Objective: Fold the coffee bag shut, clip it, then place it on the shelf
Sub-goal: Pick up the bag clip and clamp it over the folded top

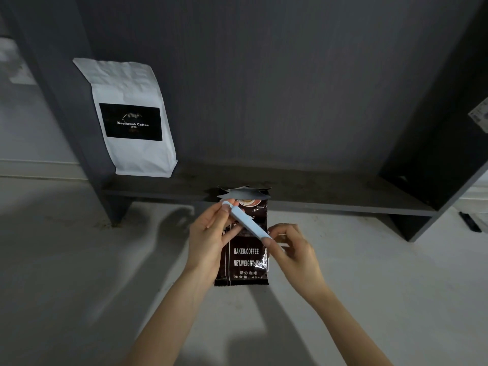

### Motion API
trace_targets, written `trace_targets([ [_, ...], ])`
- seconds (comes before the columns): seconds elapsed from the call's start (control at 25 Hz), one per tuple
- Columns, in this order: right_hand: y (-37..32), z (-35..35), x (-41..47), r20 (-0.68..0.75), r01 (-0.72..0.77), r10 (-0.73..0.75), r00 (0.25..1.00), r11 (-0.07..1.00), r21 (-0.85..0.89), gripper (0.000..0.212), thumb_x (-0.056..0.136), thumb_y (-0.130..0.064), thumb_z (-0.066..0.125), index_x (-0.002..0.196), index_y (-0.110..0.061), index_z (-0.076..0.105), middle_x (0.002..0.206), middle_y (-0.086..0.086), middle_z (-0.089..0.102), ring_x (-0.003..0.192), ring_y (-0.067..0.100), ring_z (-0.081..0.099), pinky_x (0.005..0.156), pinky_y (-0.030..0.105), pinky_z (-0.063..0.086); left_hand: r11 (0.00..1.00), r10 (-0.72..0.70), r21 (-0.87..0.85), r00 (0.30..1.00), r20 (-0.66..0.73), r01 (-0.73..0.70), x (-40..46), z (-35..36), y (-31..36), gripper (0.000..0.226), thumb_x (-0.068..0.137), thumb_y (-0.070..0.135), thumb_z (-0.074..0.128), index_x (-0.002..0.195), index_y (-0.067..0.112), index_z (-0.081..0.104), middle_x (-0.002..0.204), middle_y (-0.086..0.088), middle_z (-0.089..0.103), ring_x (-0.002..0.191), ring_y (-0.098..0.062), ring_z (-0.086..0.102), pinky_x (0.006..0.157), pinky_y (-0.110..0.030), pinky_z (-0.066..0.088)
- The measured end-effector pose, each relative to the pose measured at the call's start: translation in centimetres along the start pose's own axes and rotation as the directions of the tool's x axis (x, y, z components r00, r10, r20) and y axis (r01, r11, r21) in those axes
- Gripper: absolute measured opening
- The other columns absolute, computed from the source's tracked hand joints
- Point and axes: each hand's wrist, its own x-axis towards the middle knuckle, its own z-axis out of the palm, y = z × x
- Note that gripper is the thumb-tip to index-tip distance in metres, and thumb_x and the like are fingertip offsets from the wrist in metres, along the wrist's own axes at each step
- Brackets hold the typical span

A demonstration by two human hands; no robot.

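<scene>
A dark grey wooden shelf (303, 199) carries a white paper coffee bag (134, 117) at its left end. Against the shelf's front edge, the open-topped dark brown foil coffee bag (247, 256) lies on the pale floor. Above it, the left hand (211, 233) and right hand (293, 249) each pinch one end of a long light-blue plastic clip (247, 223).

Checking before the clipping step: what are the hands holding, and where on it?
The pale blue clip: left hand pinches its upper end, right hand its lower end, above the brown coffee bag.
</scene>
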Motion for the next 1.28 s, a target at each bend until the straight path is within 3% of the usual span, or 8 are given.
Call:
trace_targets([
  [0.16, -0.2, -0.3, -0.2, 0.148, -0.091, 0.070, 0.987, 0.986, 0.139, 0.013, 0.079, -0.027, 0.061, 0.070, -0.033, 0.053, 0.074, 0.002, 0.058, 0.061, 0.016, 0.051, 0.055, 0.030, 0.044, 0.999, 0.016, -0.026, 0.998, -0.064, -0.018, 0.5, -0.2, 0.7, 0.018, 0.087, 0.012, 0.049, 0.082, 0.018, 0.065, 0.078, 0.004, 0.071, 0.082, -0.011, 0.063, 0.064, -0.019, 0.057],
  [0.48, -1.2, -1.7, 0.7, 0.069, -0.179, 0.165, 0.984, 0.904, 0.388, 0.013, 0.085, -0.004, 0.050, 0.075, -0.009, 0.057, 0.072, 0.001, 0.062, 0.063, 0.007, 0.063, 0.050, 0.019, 0.051, 0.996, 0.055, 0.072, 0.997, 0.049, -0.059, 2.0, -1.0, 2.2, 0.015, 0.087, 0.016, 0.049, 0.094, 0.019, 0.063, 0.097, -0.003, 0.067, 0.092, -0.014, 0.063, 0.071, -0.018, 0.057],
  [0.6, -1.7, -2.9, 2.1, -0.014, -0.155, 0.179, 0.984, 0.888, 0.433, 0.013, 0.086, -0.005, 0.049, 0.075, -0.008, 0.056, 0.075, 0.006, 0.058, 0.062, 0.005, 0.063, 0.048, 0.017, 0.050, 0.951, 0.154, 0.267, 0.988, 0.020, -0.154, 4.1, -1.4, 3.2, 0.020, 0.091, 0.016, 0.043, 0.100, 0.015, 0.061, 0.094, -0.001, 0.066, 0.087, -0.009, 0.062, 0.070, -0.014, 0.054],
  [0.72, -1.9, -4.2, 3.6, -0.086, -0.134, 0.192, 0.978, 0.884, 0.448, 0.015, 0.087, -0.008, 0.047, 0.074, -0.011, 0.055, 0.074, 0.007, 0.056, 0.063, 0.004, 0.062, 0.049, 0.016, 0.049, 0.728, 0.238, 0.659, 0.971, 0.017, -0.190, 7.3, -1.9, 2.9, 0.023, 0.091, 0.016, 0.042, 0.105, 0.011, 0.060, 0.107, -0.008, 0.064, 0.090, -0.014, 0.059, 0.077, -0.022, 0.048],
  [0.88, -1.3, -5.0, 5.1, -0.149, -0.128, 0.207, 0.967, 0.900, 0.417, 0.016, 0.089, -0.011, 0.046, 0.076, -0.014, 0.056, 0.078, 0.006, 0.061, 0.069, 0.004, 0.065, 0.053, 0.015, 0.051, 0.363, -0.105, 0.930, 0.988, 0.111, -0.066, 10.5, -1.8, 1.9, 0.049, 0.078, 0.055, 0.034, 0.099, 0.019, 0.061, 0.115, -0.009, 0.063, 0.115, -0.029, 0.051, 0.101, -0.041, 0.039],
  [0.96, -0.8, -5.1, 5.3, -0.176, -0.135, 0.225, 0.958, 0.900, 0.414, 0.016, 0.088, -0.013, 0.047, 0.076, -0.016, 0.057, 0.084, 0.007, 0.063, 0.073, 0.004, 0.066, 0.054, 0.014, 0.052, 0.397, -0.180, 0.917, 0.979, 0.097, -0.017, 10.4, -1.6, 1.6, 0.036, 0.077, 0.050, 0.039, 0.089, 0.023, 0.060, 0.107, -0.009, 0.064, 0.112, -0.028, 0.053, 0.100, -0.041, 0.039],
  [1.08, -0.1, -4.9, 5.1, -0.181, -0.160, 0.253, 0.950, 0.897, 0.413, 0.015, 0.088, -0.016, 0.048, 0.076, -0.015, 0.057, 0.089, 0.010, 0.064, 0.076, 0.004, 0.067, 0.055, 0.014, 0.052, 0.451, -0.148, 0.892, 0.985, 0.092, -0.015, 9.9, -1.9, 1.0, 0.043, 0.079, 0.033, 0.054, 0.117, 0.015, 0.050, 0.116, -0.011, 0.059, 0.111, -0.026, 0.053, 0.101, -0.041, 0.040],
  [1.28, 0.1, -4.9, 4.6, -0.215, -0.166, 0.270, 0.939, 0.900, 0.404, 0.016, 0.088, -0.017, 0.048, 0.074, -0.017, 0.056, 0.085, 0.004, 0.063, 0.078, 0.006, 0.067, 0.056, 0.016, 0.053, 0.635, -0.128, 0.772, 0.984, 0.123, -0.014, 8.4, -1.9, 0.6, 0.045, 0.084, 0.007, 0.054, 0.127, 0.007, 0.039, 0.115, -0.007, 0.051, 0.098, -0.015, 0.050, 0.086, -0.026, 0.037],
])
